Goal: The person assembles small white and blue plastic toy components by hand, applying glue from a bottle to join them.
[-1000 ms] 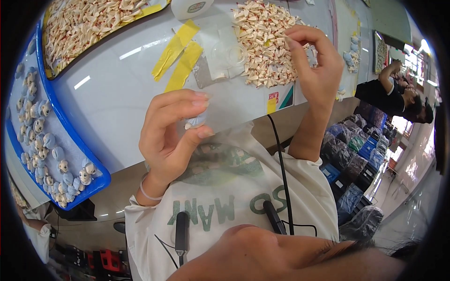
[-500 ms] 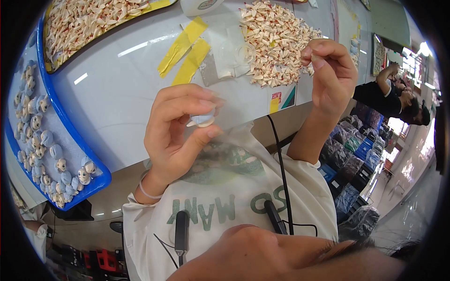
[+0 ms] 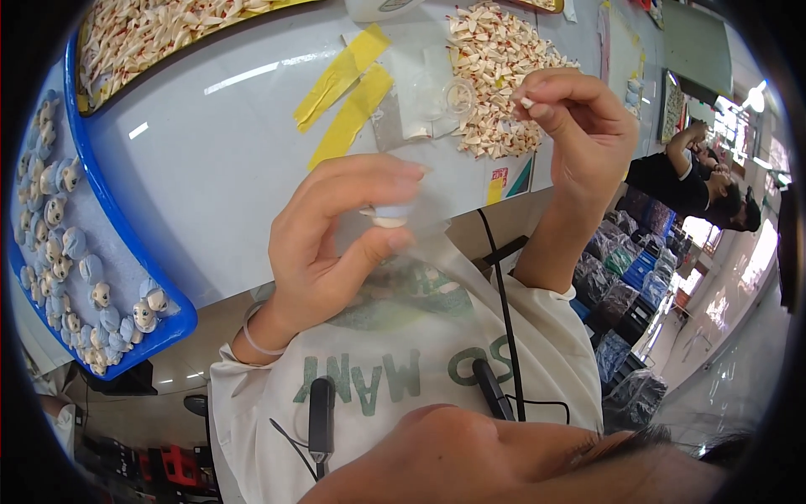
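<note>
My left hand (image 3: 315, 239) holds a small pale-blue and white figurine head (image 3: 389, 218) between thumb and fingers, above the table's near edge. The fingers cover part of it, and it is slightly blurred. To the right, my right hand (image 3: 592, 126) pinches a tiny cream-white piece (image 3: 526, 102) between thumb and forefinger. It hovers at the right side of a loose pile of small pointed cream pieces (image 3: 495, 50) with red tips, lying on the table. My two hands are apart.
A blue tray (image 3: 109, 193) at the left holds many similar figurine heads (image 3: 75, 244). Behind it lies a yellow-edged tray (image 3: 201, 25) of pointed pieces. Yellow tape strips (image 3: 353, 118) and a clear round dish (image 3: 459, 97) are mid-table. A black cable (image 3: 501, 311) hangs before me.
My right hand has moved left from the pile's right edge, and the white piece in its pinch now shows. My left hand still holds the figurine head. The view has shifted slightly.
</note>
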Demonstrator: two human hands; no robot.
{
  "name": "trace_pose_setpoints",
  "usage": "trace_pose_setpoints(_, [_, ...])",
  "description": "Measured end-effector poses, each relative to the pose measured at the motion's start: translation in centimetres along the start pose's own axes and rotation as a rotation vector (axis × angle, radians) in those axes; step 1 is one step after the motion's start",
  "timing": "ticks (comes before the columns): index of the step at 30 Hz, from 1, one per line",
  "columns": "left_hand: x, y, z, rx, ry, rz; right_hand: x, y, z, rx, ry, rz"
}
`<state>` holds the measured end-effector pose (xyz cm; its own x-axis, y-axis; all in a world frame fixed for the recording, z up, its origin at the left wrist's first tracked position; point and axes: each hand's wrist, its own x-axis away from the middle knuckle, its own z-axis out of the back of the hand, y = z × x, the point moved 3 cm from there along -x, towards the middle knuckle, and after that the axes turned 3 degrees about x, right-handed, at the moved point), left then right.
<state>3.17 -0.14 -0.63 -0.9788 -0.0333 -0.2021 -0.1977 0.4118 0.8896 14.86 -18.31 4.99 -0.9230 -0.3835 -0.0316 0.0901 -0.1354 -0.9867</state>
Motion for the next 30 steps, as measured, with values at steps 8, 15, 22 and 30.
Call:
trace_pose_setpoints(8, [0.5,-0.1,-0.2,0.206,0.117,0.159,-2.0,-2.1,-3.1,0.768,-0.21,0.216])
trace_pose_setpoints(15, [0.2,-0.3,0.5,-0.013,-0.027,0.02,-1.9,-2.7,-4.3,1.047,-0.285,0.308])
trace_pose_setpoints(22, [0.4,-0.5,0.0,0.42,0.105,0.144,-1.7,-2.8,-4.1,1.072,-0.185,0.377])
trace_pose_setpoints(30, [0.3,-0.3,0.1,0.442,0.114,0.136,1.4,-4.3,-5.3,0.53,-0.137,0.336])
